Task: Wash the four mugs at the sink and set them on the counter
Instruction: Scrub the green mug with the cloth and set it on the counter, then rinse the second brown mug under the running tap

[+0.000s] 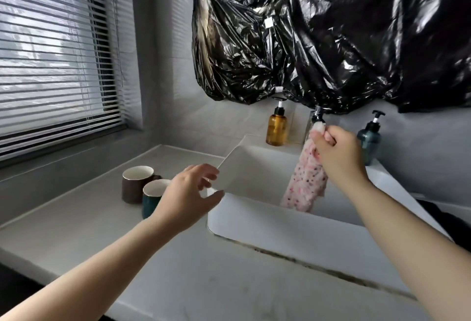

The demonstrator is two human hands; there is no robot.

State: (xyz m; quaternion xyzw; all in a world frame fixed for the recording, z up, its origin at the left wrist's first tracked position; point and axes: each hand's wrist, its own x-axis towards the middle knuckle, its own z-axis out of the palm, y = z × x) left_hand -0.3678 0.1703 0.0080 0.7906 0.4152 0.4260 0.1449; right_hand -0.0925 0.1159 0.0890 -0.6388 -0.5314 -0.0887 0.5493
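Two mugs stand upright on the grey counter [76, 218] left of the white sink [280, 231]: a brown mug [135, 185] and a dark green mug [153, 199] in front of it. My left hand [190, 198] hovers over the sink's left corner beside the green mug, fingers apart, holding nothing. My right hand [336, 150] is raised over the basin near the faucet [317, 115], pinching the top of a pink speckled cloth [304, 183] that hangs down into the sink. No other mugs are visible.
An amber pump bottle [276, 129] and a blue-grey pump bottle [369, 139] stand on the sink's back ledge. Black plastic sheeting [331, 35] covers the wall above. A window with blinds [51, 53] is at the left.
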